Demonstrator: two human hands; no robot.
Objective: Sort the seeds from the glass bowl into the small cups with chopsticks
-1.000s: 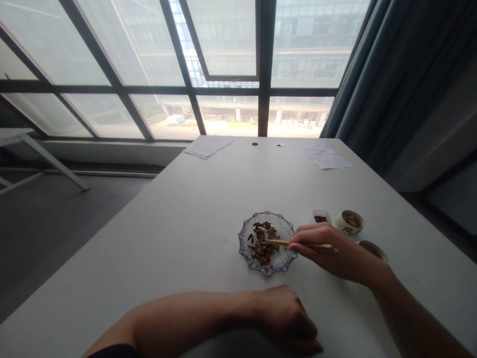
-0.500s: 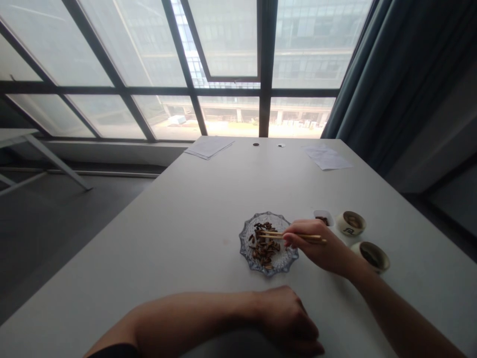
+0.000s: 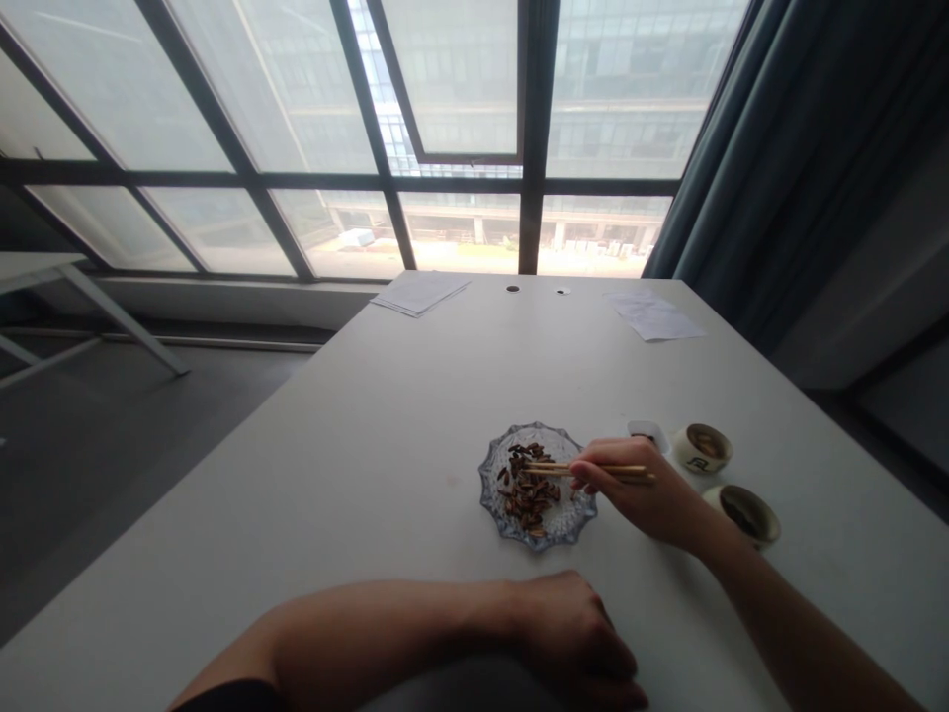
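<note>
My right hand is closed round a pair of wooden chopsticks, held almost level and pointing left. Their tips are among brown, elongated seeds, which look like sunflower seeds. These lie heaped in a clear glass plate with a scalloped rim. I cannot make out whether a seed is pinched between the tips. Nearer to me, my left hand rests on the table with its fingers curled in, in front of the plate. Nothing shows in it.
Right of the plate stand a small white dish with dark pieces, partly behind my right hand, and two cream cups, the nearer partly covered by my forearm. Papers lie at the white table's far left, another sheet far right.
The chopstick tips have shifted slightly to the right over the seeds. My left hand stays where it was. The whole view has moved a little.
</note>
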